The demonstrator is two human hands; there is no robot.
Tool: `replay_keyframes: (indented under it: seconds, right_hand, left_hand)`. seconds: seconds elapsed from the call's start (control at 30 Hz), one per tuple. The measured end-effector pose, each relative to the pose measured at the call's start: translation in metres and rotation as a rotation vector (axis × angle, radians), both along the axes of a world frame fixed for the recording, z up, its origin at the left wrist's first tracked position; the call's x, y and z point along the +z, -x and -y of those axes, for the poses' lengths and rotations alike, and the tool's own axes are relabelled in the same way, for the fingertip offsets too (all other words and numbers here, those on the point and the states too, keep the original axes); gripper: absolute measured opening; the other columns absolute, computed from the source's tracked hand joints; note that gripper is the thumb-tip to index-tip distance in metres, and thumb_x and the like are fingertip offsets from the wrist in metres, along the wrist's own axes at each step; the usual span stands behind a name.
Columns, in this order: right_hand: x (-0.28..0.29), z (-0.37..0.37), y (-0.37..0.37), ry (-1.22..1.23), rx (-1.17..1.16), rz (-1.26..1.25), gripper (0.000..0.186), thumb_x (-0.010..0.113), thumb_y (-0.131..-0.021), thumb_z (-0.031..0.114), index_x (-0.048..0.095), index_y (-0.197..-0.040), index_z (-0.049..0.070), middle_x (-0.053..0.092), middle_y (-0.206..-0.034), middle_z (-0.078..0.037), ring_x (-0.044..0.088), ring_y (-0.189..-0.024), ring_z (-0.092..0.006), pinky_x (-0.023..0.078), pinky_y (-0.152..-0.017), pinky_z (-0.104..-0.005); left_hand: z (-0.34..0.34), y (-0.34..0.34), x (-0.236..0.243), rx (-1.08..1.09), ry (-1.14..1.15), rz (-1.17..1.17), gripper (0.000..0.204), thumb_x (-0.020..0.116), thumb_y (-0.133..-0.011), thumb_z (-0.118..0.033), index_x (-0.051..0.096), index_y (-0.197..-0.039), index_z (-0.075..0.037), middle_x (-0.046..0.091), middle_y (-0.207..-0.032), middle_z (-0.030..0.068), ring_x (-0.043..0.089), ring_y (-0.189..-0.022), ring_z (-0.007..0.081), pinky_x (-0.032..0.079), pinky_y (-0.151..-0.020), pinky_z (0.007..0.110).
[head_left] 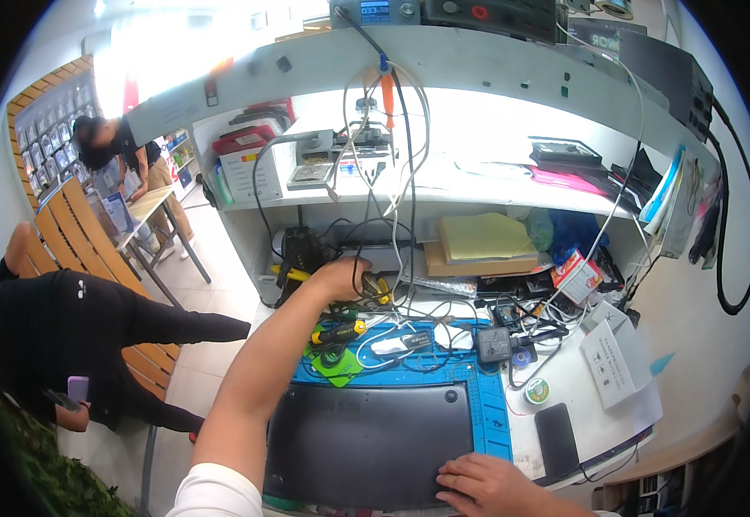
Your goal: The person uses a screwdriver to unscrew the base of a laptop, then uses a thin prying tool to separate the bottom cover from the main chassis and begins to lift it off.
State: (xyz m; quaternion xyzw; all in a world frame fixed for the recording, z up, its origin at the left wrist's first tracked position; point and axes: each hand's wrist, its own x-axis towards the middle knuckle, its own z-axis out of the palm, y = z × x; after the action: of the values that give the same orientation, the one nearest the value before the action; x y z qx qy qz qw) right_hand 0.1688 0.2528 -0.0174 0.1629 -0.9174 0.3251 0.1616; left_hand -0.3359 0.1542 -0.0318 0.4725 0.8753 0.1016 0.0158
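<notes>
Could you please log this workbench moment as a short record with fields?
Setting: cluttered repair bench with a shelf above
Left hand: stretched to the back of the bench among tangled cables; whether it grips anything cannot be told
Right hand: resting flat on the dark laptop base
Laptop base: lying on the blue work mat
Nearby: screwdriver with yellow and black handle, black phone
Others: people beside the bench

A white workbench (702, 327) with a shelf (478, 194) stands on pale tiled floor (220, 258), seemingly brightly lit.
</notes>
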Motion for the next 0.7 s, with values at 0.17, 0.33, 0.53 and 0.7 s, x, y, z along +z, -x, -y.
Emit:
replay_keyframes:
  seconds: [0.17,0.33,0.53,0.7]
  right_hand:
    - [-0.003,0.017,-0.013,0.149,-0.212,-0.161,0.018,0.086,-0.082,0.002,0.077,-0.097,-0.001,0.074,-0.098,-0.019,0.072,-0.093,-0.0386,0.059,-0.082,-0.0464]
    - [-0.018,0.011,-0.033,0.123,-0.420,-0.198,0.013,0.083,-0.083,0.000,0.075,-0.094,-0.001,0.073,-0.096,-0.018,0.070,-0.085,-0.0380,0.057,-0.077,-0.0455]
    - [-0.028,0.003,-0.045,0.123,-0.447,-0.194,0.012,0.079,-0.084,-0.004,0.071,-0.092,-0.001,0.072,-0.094,-0.019,0.068,-0.082,-0.0378,0.055,-0.074,-0.0457]
    - [-0.027,-0.001,-0.047,0.135,-0.433,-0.202,0.013,0.077,-0.085,-0.006,0.070,-0.095,-0.002,0.071,-0.093,-0.020,0.067,-0.080,-0.0381,0.054,-0.071,-0.0450]
  left_hand:
    - [-0.035,0.034,-0.014,0.152,-0.049,0.097,0.057,0.061,-0.085,-0.001,0.070,-0.141,-0.003,0.070,-0.139,0.0283,0.069,-0.127,0.0434,0.056,-0.107,0.049]
    - [-0.056,0.069,-0.043,0.149,-0.010,-0.029,0.041,0.063,-0.088,-0.007,0.075,-0.127,0.000,0.070,-0.137,0.0298,0.069,-0.126,0.0455,0.057,-0.106,0.051]
    - [-0.054,0.075,-0.044,0.077,0.026,-0.134,0.032,0.064,-0.089,-0.006,0.078,-0.117,0.002,0.073,-0.130,0.0303,0.071,-0.124,0.0442,0.058,-0.105,0.051]
    - [-0.042,0.067,-0.031,0.155,0.047,-0.048,0.025,0.067,-0.086,-0.005,0.081,-0.105,0.003,0.077,-0.114,0.0305,0.074,-0.115,0.0459,0.060,-0.099,0.052]
